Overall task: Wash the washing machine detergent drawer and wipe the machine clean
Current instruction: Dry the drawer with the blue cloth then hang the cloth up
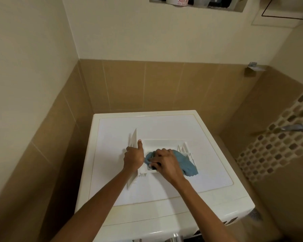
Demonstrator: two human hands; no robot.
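Here, the left hand (133, 158) grips the left side wall of the white plastic detergent drawer (157, 143), fingers curled round the wall's outer face and the thumb standing straight up along its inner edge. The drawer lies open side up on the flat top of the white box-shaped washing machine (164, 124), directly under both hands and about in the middle of that top. Just to the right of the left hand, almost touching it, the right hand (166, 163) is bent down into the drawer's near compartment, its fingers curled into a crumpled blue fabric cloth (187, 163) and pressing it against the plastic. Most of the cloth trails out from under the right hand's palm, over the drawer's ribbed right end and onto the machine top. Well beyond both hands, a tan tiled wall (164, 84) rises behind the machine. Far to the right of the right hand, a metal tap (293, 128) sticks out of a band of small mosaic tiles (269, 151). High above the hands, a white tub with red lettering (179, 0) sits in a wall niche.
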